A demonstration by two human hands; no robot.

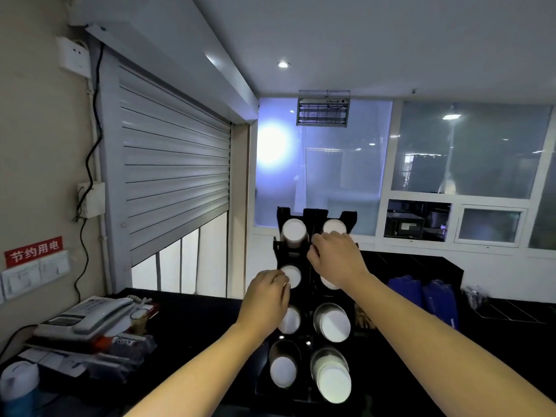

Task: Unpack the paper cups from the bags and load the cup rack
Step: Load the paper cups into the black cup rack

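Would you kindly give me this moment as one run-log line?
stage: loading | cup rack: visible slots filled | left hand: curled on second-row left cups | right hand: over top-right cups, grip unclear

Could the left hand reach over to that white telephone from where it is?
Probably yes: the left hand is at the cup rack, and mostly open counter lies between it and the telephone.

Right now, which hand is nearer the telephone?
Left. The left hand sits on the left side of the cup rack, toward the telephone; the right hand is higher and farther right.
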